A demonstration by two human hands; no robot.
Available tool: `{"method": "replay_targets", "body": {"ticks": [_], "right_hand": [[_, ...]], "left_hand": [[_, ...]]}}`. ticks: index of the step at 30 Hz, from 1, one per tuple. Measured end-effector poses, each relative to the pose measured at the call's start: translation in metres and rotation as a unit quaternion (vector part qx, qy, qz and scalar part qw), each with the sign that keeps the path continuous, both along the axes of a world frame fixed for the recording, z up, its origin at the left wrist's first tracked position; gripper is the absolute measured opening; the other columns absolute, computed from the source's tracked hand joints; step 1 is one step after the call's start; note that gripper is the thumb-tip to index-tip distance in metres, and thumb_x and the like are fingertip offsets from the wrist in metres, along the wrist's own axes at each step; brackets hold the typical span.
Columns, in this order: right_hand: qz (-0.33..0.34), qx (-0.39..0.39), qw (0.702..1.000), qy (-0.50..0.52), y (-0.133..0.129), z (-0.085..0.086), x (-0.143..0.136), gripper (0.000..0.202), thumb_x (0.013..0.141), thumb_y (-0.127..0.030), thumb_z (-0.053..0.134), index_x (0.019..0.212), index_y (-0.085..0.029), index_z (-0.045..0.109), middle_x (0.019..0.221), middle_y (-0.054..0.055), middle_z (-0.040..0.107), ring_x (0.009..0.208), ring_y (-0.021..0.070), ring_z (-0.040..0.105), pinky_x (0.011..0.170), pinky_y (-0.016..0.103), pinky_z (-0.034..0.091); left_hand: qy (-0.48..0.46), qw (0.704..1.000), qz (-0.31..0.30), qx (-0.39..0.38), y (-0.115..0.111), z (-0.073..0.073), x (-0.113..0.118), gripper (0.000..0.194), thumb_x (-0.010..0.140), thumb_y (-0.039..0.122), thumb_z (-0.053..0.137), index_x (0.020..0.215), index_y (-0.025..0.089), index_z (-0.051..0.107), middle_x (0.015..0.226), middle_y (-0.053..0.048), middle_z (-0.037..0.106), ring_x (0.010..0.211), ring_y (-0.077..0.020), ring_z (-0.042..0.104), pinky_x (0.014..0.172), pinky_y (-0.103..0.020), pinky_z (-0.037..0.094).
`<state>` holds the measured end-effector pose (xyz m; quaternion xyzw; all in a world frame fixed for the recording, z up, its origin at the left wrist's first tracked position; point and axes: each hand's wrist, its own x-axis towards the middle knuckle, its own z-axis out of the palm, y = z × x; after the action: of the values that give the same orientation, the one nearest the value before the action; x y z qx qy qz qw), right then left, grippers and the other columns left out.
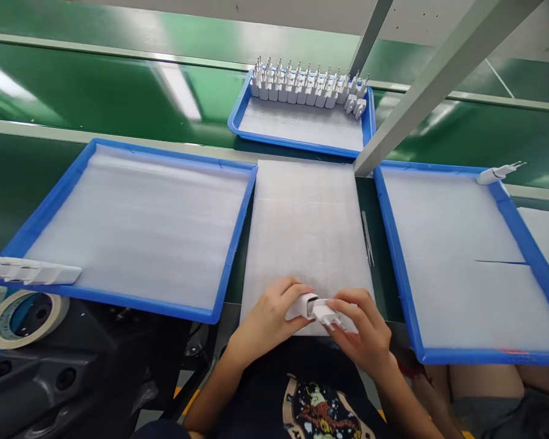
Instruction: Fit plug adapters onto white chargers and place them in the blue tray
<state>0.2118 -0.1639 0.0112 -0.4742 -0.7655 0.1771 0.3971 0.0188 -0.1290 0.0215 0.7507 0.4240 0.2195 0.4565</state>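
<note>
Close to my body, over the front of the white foam sheet (308,225), both hands are closed on white plastic parts. My left hand (269,308) grips a hollow white charger housing (301,306), its open end turned to the right. Between the fingers of my right hand (363,326) is a white plug piece (326,313) with pins that point down and toward me. The two parts meet or nearly meet; whether they touch is hard to tell.
Left is a foam-lined blue tray (240,244) with a white slotted strip (32,270) on its near corner. Another blue tray (396,262) at right bears a plug charger (498,174). Behind, a blue tray (302,145) holds several upright chargers (302,91). Tweezers (367,238) lie beside a slanting post (421,91).
</note>
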Motion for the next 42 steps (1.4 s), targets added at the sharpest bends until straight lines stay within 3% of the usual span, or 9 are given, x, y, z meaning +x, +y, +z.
{"method": "replay_targets", "body": {"ticks": [2,5,10,16,24,30,37,42], "right_hand": [[0.008,-0.106,0.991,0.082,0.002,0.004,0.008,0.023,0.083,-0.012,0.059,0.103,-0.022,0.055,0.086,0.004,0.055,0.074,0.016,0.055,0.063,0.029,0.047],[0.046,-0.269,0.949,0.155,0.003,0.011,0.022,0.013,0.087,-0.017,0.055,0.099,-0.022,0.056,0.081,0.001,0.057,0.07,0.0134,0.055,0.06,0.024,0.045],[0.09,-0.423,0.893,0.123,0.003,0.021,0.033,0.013,0.09,-0.025,0.051,0.1,-0.021,0.058,0.087,0.003,0.063,0.073,0.0138,0.057,0.061,0.022,0.045],[0.114,-0.425,0.894,0.087,0.011,0.024,0.033,0.012,0.089,-0.028,0.053,0.089,-0.019,0.061,0.078,0.002,0.062,0.066,0.0123,0.052,0.06,0.023,0.044],[0.102,-0.391,0.913,0.06,0.008,0.032,0.031,0.014,0.092,-0.025,0.048,0.102,-0.023,0.058,0.089,0.003,0.061,0.071,0.0132,0.056,0.06,0.023,0.048],[0.135,-0.403,0.905,0.003,0.004,0.044,0.033,0.024,0.094,-0.023,0.045,0.115,-0.027,0.055,0.092,0.002,0.064,0.075,0.0144,0.06,0.061,0.022,0.049],[0.106,-0.439,0.888,0.087,0.005,0.043,0.036,0.011,0.089,-0.028,0.055,0.098,-0.023,0.059,0.078,0.001,0.064,0.064,0.0123,0.058,0.053,0.021,0.045],[0.118,-0.431,0.892,0.063,0.003,0.046,0.035,0.009,0.088,-0.029,0.056,0.093,-0.023,0.061,0.081,0.002,0.065,0.066,0.0127,0.058,0.054,0.022,0.046]], "left_hand": [[-0.012,0.999,-0.023,-0.029,0.002,0.002,-0.001,0.035,0.081,0.023,0.065,0.113,0.023,0.05,0.105,-0.001,0.053,0.096,-0.0149,0.054,0.086,-0.028,0.045],[-0.008,0.995,-0.072,-0.064,0.003,0.001,0.001,0.033,0.082,0.025,0.064,0.112,0.023,0.051,0.104,0.0,0.054,0.092,-0.0149,0.055,0.08,-0.027,0.045],[0.001,0.989,-0.13,-0.07,0.003,-0.005,0.006,0.033,0.086,0.029,0.06,0.115,0.022,0.048,0.104,-0.002,0.058,0.09,-0.0167,0.056,0.075,-0.028,0.044],[-0.007,0.986,-0.152,-0.06,0.006,-0.006,0.007,0.032,0.086,0.033,0.059,0.113,0.019,0.049,0.099,-0.003,0.056,0.087,-0.0163,0.054,0.073,-0.026,0.042],[-0.03,0.984,-0.158,-0.071,0.006,-0.007,0.006,0.033,0.084,0.037,0.061,0.11,0.019,0.051,0.097,-0.002,0.057,0.087,-0.0155,0.054,0.073,-0.025,0.041],[-0.03,0.984,-0.17,-0.047,-0.001,-0.006,0.005,0.033,0.085,0.04,0.058,0.109,0.018,0.05,0.095,-0.003,0.058,0.085,-0.0163,0.055,0.074,-0.026,0.042],[-0.036,0.979,-0.182,-0.079,-0.008,-0.004,0.004,0.032,0.088,0.04,0.053,0.11,0.018,0.047,0.099,-0.005,0.057,0.086,-0.0169,0.055,0.073,-0.027,0.043],[-0.031,0.979,-0.185,-0.074,-0.013,-0.003,0.006,0.031,0.089,0.04,0.051,0.109,0.018,0.047,0.098,-0.006,0.057,0.088,-0.0185,0.055,0.076,-0.03,0.043]]}}
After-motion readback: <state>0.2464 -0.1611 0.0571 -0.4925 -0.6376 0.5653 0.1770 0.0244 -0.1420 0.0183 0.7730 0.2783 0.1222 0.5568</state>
